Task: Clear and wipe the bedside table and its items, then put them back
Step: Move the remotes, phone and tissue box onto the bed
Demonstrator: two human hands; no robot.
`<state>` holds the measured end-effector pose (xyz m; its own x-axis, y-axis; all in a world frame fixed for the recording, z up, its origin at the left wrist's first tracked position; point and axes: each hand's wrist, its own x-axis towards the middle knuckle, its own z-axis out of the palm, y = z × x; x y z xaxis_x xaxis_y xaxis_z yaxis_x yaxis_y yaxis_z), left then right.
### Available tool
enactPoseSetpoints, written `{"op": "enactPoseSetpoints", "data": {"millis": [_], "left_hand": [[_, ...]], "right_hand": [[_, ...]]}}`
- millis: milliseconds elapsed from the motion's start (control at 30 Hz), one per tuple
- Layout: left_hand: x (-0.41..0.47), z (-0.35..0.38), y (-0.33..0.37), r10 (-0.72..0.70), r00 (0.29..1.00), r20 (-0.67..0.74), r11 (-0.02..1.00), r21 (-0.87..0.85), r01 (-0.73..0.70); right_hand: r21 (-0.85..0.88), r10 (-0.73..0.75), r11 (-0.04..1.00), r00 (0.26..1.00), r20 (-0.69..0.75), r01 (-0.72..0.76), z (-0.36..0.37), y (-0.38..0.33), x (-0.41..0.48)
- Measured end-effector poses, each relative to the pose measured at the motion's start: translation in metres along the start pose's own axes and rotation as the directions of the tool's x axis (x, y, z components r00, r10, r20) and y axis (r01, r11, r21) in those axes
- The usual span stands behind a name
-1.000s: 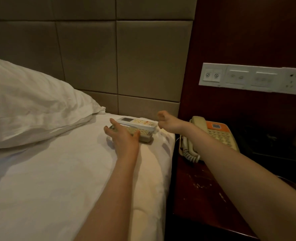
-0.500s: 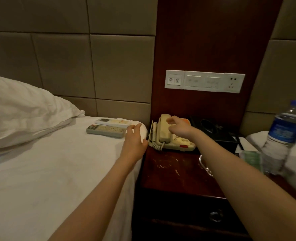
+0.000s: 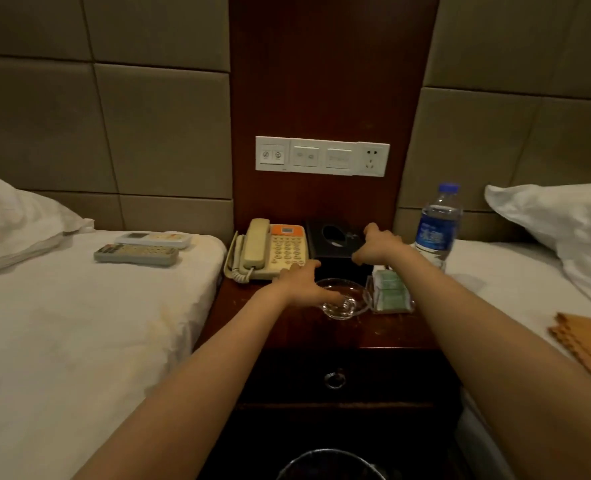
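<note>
The dark wooden bedside table [image 3: 287, 329] stands between two beds. On it are a beige and orange telephone [image 3: 273, 251], a black tissue box [image 3: 332, 237], a glass ashtray [image 3: 347, 303] and a clear holder of green packets [image 3: 391, 292]. My left hand [image 3: 301, 282] reaches over the ashtray, its straight fingers at the box's front left corner. My right hand [image 3: 377, 245] is spread over the box's right side, thumb at the front, fingers toward the back. Two remotes [image 3: 136, 253] [image 3: 153, 239] lie on the left bed. A water bottle [image 3: 438, 226] stands on the right bed.
An orange cloth [image 3: 588, 341] lies on the right bed's near edge. A white switch panel [image 3: 322, 155] is on the wall above the table. The drawer's ring pull [image 3: 334, 379] faces me, and a dark waste bin [image 3: 328, 465] is below. Pillows [image 3: 557, 223] lie on both beds.
My view has swung right from the left bed to the table. Both hands left the remotes and the telephone and now reach the tissue box.
</note>
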<state>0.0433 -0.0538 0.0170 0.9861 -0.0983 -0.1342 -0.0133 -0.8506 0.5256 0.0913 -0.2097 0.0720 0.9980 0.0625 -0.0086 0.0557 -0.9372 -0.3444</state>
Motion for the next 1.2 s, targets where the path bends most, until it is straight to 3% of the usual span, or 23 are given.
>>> {"op": "enactPoseSetpoints", "data": {"millis": [100,233,367,533,733,1000,1200], "left_hand": [[0.008,0.012,0.018,-0.025,0.998,0.064,0.995,0.095,0.019],[0.012,0.024,0.036,-0.039,0.999,-0.011,0.968,0.247,0.040],[0.021,0.026,0.043,-0.080,0.997,-0.001,0.953,0.292,0.077],[0.032,0.028,0.041,-0.091,0.994,0.056,0.962,0.264,0.073],[0.031,0.030,0.040,-0.062,0.998,-0.030,0.957,0.283,0.068],[-0.009,-0.025,0.032,-0.009,0.987,-0.159,0.967,0.251,0.050],[-0.043,-0.072,-0.007,-0.137,0.951,-0.279,0.931,0.292,0.220]], "right_hand": [[0.088,0.042,0.996,0.996,-0.080,-0.035,0.014,0.024,-0.011],[0.094,0.045,0.995,0.979,-0.201,-0.027,0.042,0.050,-0.022],[0.153,0.112,0.985,0.975,-0.193,-0.083,0.057,0.059,-0.021],[0.097,0.113,0.992,0.938,-0.328,-0.085,0.065,0.059,-0.020],[0.287,0.239,0.943,0.942,-0.236,-0.168,0.063,0.064,-0.017],[0.249,0.063,0.968,0.966,-0.251,0.001,0.034,0.042,-0.032],[0.316,-0.111,0.935,0.978,-0.177,0.163,0.022,-0.027,-0.044]]}}
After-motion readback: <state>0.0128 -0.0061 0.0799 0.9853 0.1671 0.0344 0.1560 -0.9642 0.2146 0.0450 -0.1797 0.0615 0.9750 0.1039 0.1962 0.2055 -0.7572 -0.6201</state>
